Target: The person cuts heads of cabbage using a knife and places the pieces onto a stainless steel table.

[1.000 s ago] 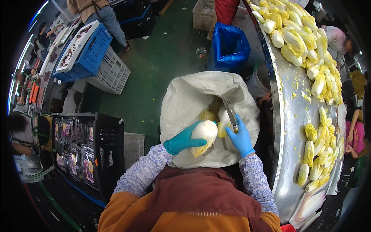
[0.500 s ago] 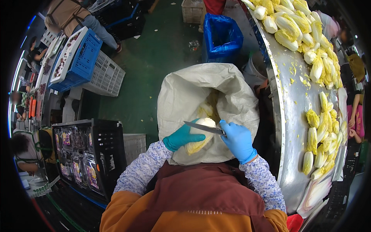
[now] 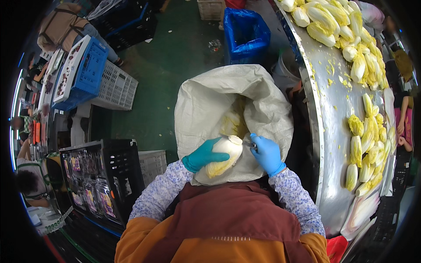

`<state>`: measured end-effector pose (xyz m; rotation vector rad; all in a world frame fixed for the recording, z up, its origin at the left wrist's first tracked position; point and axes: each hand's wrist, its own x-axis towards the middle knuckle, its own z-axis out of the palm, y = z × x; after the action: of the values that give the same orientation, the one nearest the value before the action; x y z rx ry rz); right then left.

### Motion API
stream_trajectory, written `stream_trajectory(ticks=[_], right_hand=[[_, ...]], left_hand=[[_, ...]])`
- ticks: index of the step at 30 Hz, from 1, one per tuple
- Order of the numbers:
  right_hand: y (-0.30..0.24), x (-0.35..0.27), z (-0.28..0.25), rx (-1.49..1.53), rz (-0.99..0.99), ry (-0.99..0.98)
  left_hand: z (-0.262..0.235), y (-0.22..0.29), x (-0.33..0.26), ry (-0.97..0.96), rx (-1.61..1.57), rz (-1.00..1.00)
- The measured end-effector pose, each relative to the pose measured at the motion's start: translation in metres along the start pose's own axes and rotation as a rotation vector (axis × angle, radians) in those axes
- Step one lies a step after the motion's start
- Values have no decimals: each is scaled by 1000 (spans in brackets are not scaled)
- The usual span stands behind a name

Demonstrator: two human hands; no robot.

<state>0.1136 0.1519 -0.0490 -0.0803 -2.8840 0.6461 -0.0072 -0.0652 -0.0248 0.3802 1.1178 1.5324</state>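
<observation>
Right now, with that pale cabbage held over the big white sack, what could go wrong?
The short knife in the blue-gloved right hand meets the pale napa cabbage close to the teal-gloved left hand; a slip could cut those fingers. The cabbage is gripped from one side only above the open white woven sack, so it might drop in. Leaf scraps on the steel table look slippery.

A vegetable-processing hall: right of the gloved hands [image 3: 237,154] runs a long steel table [image 3: 326,144] heaped with trimmed pale-yellow cabbages [image 3: 366,144], and just beyond the hands gapes a big white sack [image 3: 210,101] of leaf scraps. Farther off, on a green floor [image 3: 171,65], stand a blue-lined bin [image 3: 245,33] and, to the left, stacked blue, white and black plastic crates [image 3: 94,74] with other workers near them.
</observation>
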Motion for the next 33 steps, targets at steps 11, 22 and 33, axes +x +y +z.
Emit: stream_trajectory(ticks=[11,22,33], right_hand=[[-32,14,-45,1002,687,-123],[-20,28,-11,984,654,-50],[-13,36,-19,959,536,-105]], left_hand=[[-8,-3,18,-167,-377,29],[13,-3,53,237,231,165],[21,-26,55,387,416,459]])
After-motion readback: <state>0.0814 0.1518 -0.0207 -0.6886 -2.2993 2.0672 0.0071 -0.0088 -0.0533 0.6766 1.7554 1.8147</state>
